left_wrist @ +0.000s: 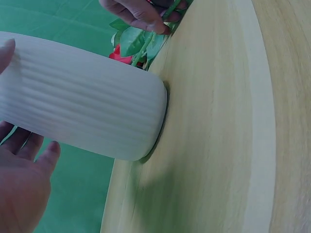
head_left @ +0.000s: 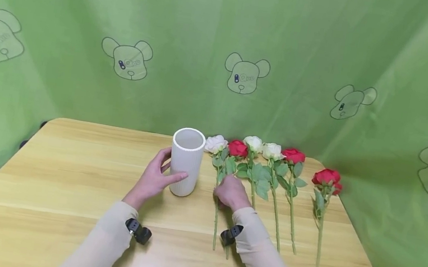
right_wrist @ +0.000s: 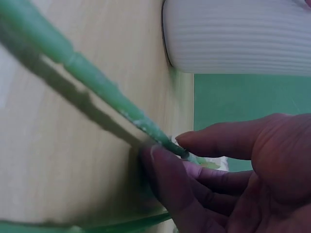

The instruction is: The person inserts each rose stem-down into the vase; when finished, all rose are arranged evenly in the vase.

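A white ribbed vase [head_left: 186, 166] stands upright on the table. My left hand [head_left: 152, 181] grips its left side, with the thumb across the front and the fingers towards the back. In the left wrist view the vase [left_wrist: 82, 97] shows its ribbed wall and base. To the right of it, my right hand [head_left: 233, 192] pinches the green stem [right_wrist: 112, 94] of the leftmost rose, a pale one [head_left: 215, 144]. Beside that rose lies a red rose [head_left: 238, 149], its stem partly hidden under the right hand and wrist.
Further right lie two white roses [head_left: 273, 152] and a red rose [head_left: 294, 155], with stems towards me. Another red rose [head_left: 327, 179] lies apart near the right edge of the wooden table [head_left: 69, 168]. A green curtain [head_left: 192, 57] hangs behind.
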### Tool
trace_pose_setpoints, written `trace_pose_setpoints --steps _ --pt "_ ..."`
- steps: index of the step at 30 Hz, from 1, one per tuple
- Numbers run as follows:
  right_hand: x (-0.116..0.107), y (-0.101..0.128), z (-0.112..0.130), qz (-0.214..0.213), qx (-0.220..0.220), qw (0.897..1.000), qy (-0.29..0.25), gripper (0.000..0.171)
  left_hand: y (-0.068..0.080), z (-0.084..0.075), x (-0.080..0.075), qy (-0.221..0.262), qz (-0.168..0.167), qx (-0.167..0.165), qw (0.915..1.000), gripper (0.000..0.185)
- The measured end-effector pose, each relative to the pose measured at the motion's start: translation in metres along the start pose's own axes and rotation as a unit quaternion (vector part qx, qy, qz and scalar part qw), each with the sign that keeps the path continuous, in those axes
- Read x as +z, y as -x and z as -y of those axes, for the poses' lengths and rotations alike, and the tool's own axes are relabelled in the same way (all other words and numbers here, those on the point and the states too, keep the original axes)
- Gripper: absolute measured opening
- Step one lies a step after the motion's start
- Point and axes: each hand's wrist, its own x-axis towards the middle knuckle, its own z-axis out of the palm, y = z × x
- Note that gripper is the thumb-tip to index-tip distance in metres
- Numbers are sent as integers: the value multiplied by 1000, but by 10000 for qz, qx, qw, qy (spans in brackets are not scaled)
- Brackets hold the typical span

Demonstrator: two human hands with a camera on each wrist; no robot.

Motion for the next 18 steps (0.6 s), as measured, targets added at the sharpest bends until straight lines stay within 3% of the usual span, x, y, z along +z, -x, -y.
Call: trace_pose_setpoints --steps 3,10,18 --pt "-1 0 -2 13 -24 9999 -143 19 0 -2 1 75 7 32 10000 78" --pt "-11 -1 -3 188 -240 9974 -658 13 -15 29 -2 143 -102 84 9998 82" --pt "-23 4 -4 264 -569 9881 -1407 5 -12 28 -3 103 -173 114 9997 80"
